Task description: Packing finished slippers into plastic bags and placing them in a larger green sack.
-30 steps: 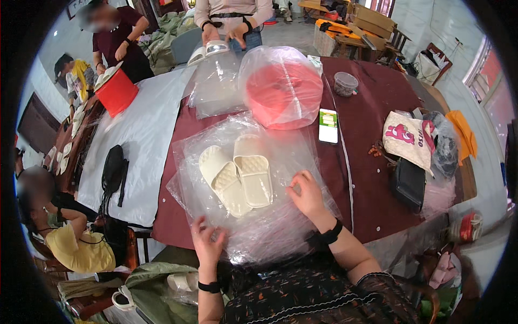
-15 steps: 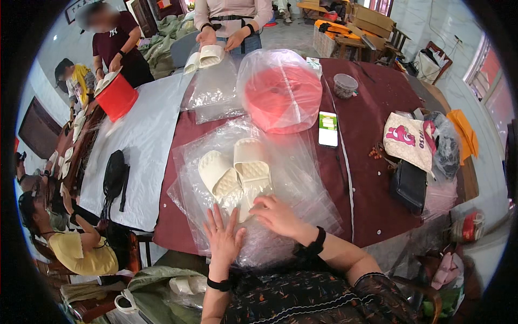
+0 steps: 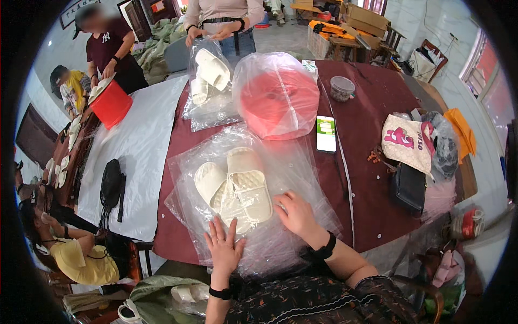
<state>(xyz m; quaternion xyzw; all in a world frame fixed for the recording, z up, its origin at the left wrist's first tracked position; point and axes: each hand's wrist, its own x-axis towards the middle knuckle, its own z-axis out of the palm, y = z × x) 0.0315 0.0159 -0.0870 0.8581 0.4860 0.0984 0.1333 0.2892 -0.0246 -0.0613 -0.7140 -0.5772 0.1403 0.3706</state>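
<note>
A pair of cream slippers (image 3: 253, 189) lies inside a clear plastic bag (image 3: 237, 221), on a stack of similar bags in front of me. My left hand (image 3: 224, 249) rests on the plastic just below the slippers, open with its fingers spread. To the right of the pair is my right hand (image 3: 297, 216), its fingers loosely bent and apart, holding nothing that shows. It is close to the slipper's edge, over the bags. Across the table, another person's hands hold up a clear bag with white slippers (image 3: 214, 70) in it.
A red round bundle (image 3: 278, 102) under clear plastic sits beyond the bags. A phone (image 3: 326, 134), a lidded tub (image 3: 342, 88), a cloth pouch (image 3: 406, 139) and a black bag (image 3: 408, 189) lie to the right. A black bag with straps (image 3: 111, 183) is at left; co-workers stand and sit there.
My right hand has moved right, off the slippers' lower end. The slippers now lie deeper in the bag. Across the table, the other person's slippers have gone into their bag.
</note>
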